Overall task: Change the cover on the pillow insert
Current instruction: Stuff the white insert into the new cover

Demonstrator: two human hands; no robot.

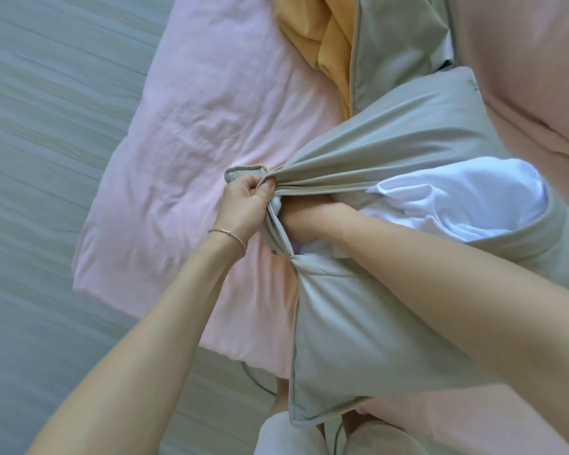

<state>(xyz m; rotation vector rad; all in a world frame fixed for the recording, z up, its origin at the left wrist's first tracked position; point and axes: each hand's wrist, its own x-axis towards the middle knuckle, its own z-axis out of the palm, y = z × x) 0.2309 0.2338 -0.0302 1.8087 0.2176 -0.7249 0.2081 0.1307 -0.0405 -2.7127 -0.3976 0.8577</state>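
On the left, pale wood-grain flooring [40,133] borders a wrinkled pink bedsheet [191,126]. At centre, the left hand [243,201] pinches a bunched edge of the sage-green fabric pillow cover [375,310], while the right hand [304,218] reaches inside its opening, fingers hidden. To the right, the white pillow insert [467,195] bulges out; crumpled orange cloth [322,44] lies far behind.

I saw the grey-green cover [391,126] as smooth, faintly sheened cloth. At nine o'clock, the pink sheet [191,133] looked matt and creased; the insert [457,195] was white cloth.
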